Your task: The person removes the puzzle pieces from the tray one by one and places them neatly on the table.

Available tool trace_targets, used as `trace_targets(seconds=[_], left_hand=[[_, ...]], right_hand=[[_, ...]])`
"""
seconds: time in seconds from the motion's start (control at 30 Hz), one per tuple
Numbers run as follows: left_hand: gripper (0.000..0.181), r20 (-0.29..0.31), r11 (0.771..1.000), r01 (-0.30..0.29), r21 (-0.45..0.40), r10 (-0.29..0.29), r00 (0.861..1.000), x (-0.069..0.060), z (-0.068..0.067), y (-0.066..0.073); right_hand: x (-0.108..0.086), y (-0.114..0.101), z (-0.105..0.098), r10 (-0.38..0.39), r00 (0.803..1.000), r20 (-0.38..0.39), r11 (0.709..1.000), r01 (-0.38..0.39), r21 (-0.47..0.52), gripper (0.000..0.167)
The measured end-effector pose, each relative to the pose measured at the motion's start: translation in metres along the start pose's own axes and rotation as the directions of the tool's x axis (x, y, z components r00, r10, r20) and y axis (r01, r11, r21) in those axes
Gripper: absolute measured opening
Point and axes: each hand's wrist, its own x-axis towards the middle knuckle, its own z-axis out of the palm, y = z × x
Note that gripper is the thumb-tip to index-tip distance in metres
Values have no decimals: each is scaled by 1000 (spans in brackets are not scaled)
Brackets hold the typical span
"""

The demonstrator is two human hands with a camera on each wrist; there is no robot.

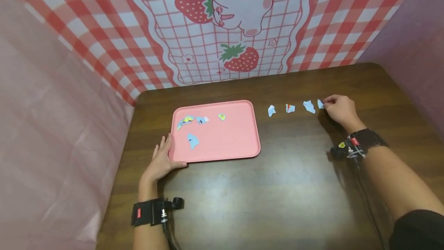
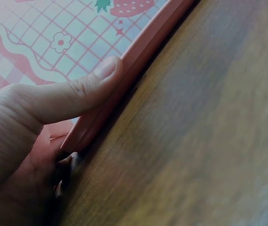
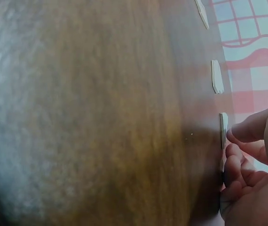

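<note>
At the right end of a row, my right hand (image 1: 341, 111) pinches the edge of a small flat light-blue piece (image 1: 320, 104) between thumb and fingertips. Left of it lie three more irregular flat pieces: a larger light-blue one (image 1: 309, 106), one with a red-orange mark (image 1: 290, 108) and a pale one (image 1: 271, 110). In the right wrist view, thin pale edges of pieces (image 3: 217, 77) show. My left hand (image 1: 160, 163) rests against the near left corner of a pink tray (image 1: 229, 138). Its thumb (image 2: 84, 92) lies along the tray's near rim, its fingers along the left side.
Several blue and yellow pieces lie on the tray, among them a joined-looking cluster (image 1: 185, 122), a blue piece (image 1: 192, 141) and a small yellow one (image 1: 222, 117). A checked strawberry cloth (image 1: 222, 45) hangs behind the brown wooden table (image 1: 270, 196). Cables trail from both wrist cameras.
</note>
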Motion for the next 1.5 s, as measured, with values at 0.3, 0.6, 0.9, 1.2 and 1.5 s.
trace_targets(seconds=[0.3, 0.6, 0.9, 1.2, 1.5], left_hand=[[125, -5, 1000, 3, 3, -3, 1000, -1, -1, -2], [125, -15, 1000, -7, 12, 7, 1000, -1, -2, 0], [126, 5, 1000, 3, 25, -3, 1000, 1, -5, 2], [126, 5, 1000, 1, 16, -1, 1000, 2, -2, 2], [126, -4, 1000, 5, 11, -5, 1000, 0, 1, 0]], right_hand=[[1, -11, 2, -17, 999, -30, 1000, 17, -16, 29], [-3, -19, 8, -1, 997, -80, 1000, 1, 9, 30], [-15, -54, 21, -13, 993, -120, 1000, 16, 22, 34], [-25, -122, 63, -263, 959, -102, 963, 268, 39, 27], [-29, -184, 104, -375, 923, 86, 927, 372, 45, 22]])
